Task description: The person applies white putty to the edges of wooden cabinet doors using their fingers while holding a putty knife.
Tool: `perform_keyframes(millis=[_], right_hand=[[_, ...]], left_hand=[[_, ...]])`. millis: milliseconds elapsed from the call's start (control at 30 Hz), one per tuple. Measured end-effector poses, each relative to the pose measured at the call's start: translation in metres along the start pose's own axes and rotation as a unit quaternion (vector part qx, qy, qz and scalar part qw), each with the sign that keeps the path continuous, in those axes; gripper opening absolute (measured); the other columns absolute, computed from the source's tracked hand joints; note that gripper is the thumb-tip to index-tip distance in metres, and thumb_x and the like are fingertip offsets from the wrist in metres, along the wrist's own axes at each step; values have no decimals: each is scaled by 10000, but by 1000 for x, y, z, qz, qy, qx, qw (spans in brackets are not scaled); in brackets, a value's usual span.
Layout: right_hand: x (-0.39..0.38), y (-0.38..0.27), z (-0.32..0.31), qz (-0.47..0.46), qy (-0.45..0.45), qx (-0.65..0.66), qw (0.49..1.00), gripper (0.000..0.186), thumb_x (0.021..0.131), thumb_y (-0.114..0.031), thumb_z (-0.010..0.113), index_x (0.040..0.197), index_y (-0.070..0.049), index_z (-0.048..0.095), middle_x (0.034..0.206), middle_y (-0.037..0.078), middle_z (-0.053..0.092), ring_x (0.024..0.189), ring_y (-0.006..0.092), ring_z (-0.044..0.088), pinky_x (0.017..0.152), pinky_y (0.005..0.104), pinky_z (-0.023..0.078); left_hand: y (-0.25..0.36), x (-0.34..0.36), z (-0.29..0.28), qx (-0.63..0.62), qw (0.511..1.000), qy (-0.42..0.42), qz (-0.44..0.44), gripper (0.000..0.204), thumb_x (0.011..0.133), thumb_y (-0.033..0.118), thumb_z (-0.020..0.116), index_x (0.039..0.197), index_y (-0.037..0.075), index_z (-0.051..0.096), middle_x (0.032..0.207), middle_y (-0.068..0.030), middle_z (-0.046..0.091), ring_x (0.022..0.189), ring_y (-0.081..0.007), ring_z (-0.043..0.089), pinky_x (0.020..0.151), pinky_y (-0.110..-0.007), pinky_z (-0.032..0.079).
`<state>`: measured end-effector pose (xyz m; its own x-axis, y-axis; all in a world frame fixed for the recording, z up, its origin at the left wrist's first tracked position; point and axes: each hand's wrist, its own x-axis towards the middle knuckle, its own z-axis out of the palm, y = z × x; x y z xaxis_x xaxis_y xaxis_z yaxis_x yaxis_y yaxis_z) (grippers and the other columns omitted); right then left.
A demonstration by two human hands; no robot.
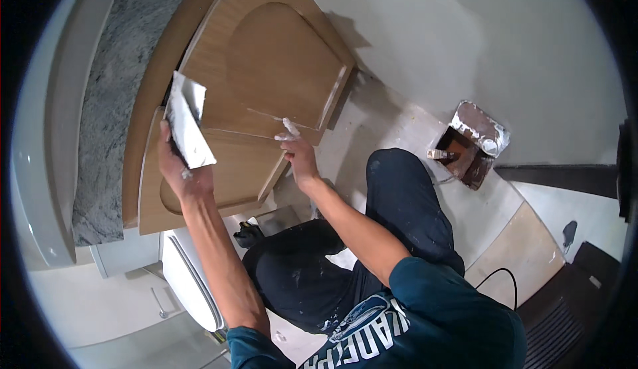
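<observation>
My left hand point(188, 177) grips a folded, angular white piece point(189, 123), held up beside the wooden cabinet doors; its material is unclear, and its surface looks smeared with white paste. My right hand point(303, 157) is at the seam between the doors, index finger stretched out and the other fingers partly curled. White paste point(290, 127) coats that finger's tip. A brown door with an arched panel point(286, 63) lies above the seam, and a second brown door point(222, 173) lies below it. Thin white lines run along the seam and the door edges.
Grey stone counter point(106, 116) borders the cabinet at left. On the floor at right stands a paint-stained open container point(475, 143) with a brush point(442, 155) across its rim. A white toilet point(189, 279) is at lower left, and a dark slatted object point(558, 309) at lower right.
</observation>
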<state>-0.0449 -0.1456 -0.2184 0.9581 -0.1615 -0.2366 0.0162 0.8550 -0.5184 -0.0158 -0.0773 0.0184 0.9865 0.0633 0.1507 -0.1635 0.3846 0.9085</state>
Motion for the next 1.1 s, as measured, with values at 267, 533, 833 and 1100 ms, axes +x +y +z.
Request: perform_keyframes(millis=[267, 533, 833, 1100], right_hand=[[20, 26, 6, -1, -16, 17, 1000, 574, 843, -239, 559, 1400, -125, 482, 1038, 5, 606, 886, 89, 503, 797, 239, 405], [-3, 23, 32, -111, -38, -51, 992, 583, 854, -230, 582, 1408, -88, 467, 920, 2, 551, 824, 128, 517, 853, 290, 424], [0, 14, 42, -111, -41, -85, 989, 201, 856, -178, 558, 985, -34, 613, 834, -2, 568, 842, 120, 524, 812, 271, 407], [15, 9, 20, -23, -21, -25, 999, 156, 864, -170, 536, 930, -49, 608, 836, -5, 571, 816, 100, 517, 774, 248, 403]], left_hand=[[-5, 3, -10, 21, 997, -65, 22, 357, 998, 240, 467, 1211, -36, 544, 1163, -102, 628, 1051, -164, 608, 940, -275, 475], [-4, -12, 19, 35, 995, 74, 53, 254, 1008, 174, 425, 1111, -8, 569, 957, -88, 634, 654, -108, 489, 547, -226, 405], [-7, -9, 20, 33, 995, 69, 57, 248, 1002, 159, 441, 1085, -32, 575, 882, -80, 622, 649, -98, 496, 527, -211, 394], [-8, -11, 32, 10, 997, 68, 41, 241, 1003, 137, 433, 1079, -45, 571, 855, -85, 609, 645, -95, 488, 522, -201, 379]])
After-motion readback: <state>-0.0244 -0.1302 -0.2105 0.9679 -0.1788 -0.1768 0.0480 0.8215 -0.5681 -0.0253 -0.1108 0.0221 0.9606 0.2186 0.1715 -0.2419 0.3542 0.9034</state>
